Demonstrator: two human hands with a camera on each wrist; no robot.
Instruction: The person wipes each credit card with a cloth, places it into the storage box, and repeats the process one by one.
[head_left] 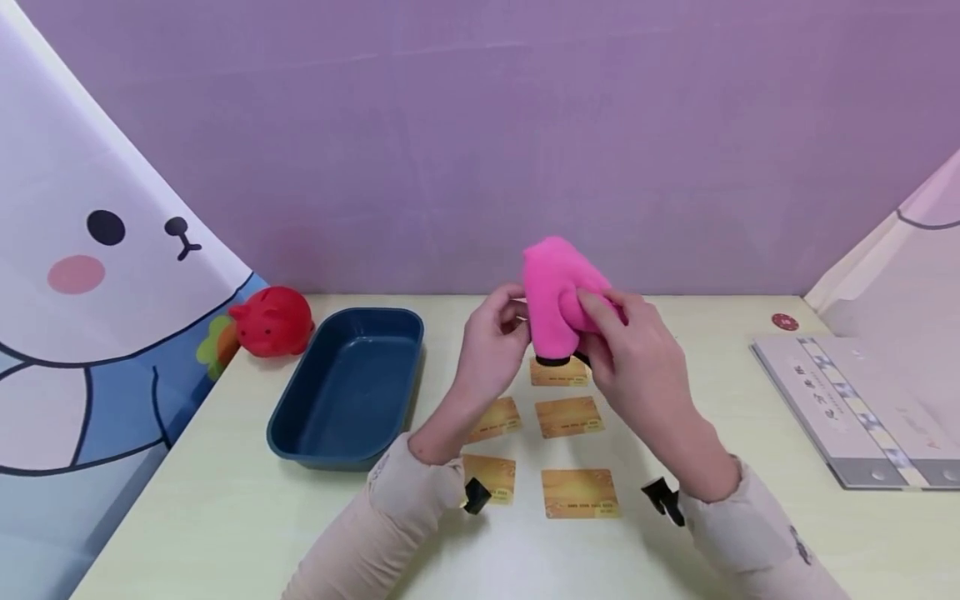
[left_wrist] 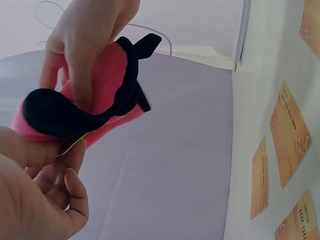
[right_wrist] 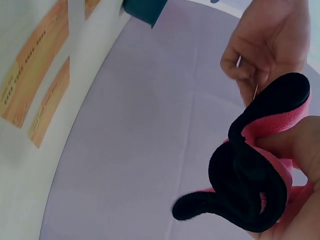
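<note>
A soft pink fabric item with black edging (head_left: 551, 292), folded and bunched, is held up above the table. My right hand (head_left: 645, 358) grips its right side, thumb pressed into the fold. From the left, my left hand (head_left: 491, 342) pinches a thin flat card-like piece (left_wrist: 75, 145) against the item's edge; it shows only edge-on in the left wrist view. The black edging (right_wrist: 245, 175) curls in loops in the right wrist view. Below the hands lie several orange-gold cards (head_left: 581, 493) in rows, some partly hidden by the left hand and arm.
A dark blue tray (head_left: 283, 446) stands left of the cards, with a red toy pig (head_left: 273, 321) behind it. At right lie a grey folder-like case (head_left: 810, 417) and a small red disc (head_left: 785, 322). A purple cloth (head_left: 480, 150) hangs behind the table.
</note>
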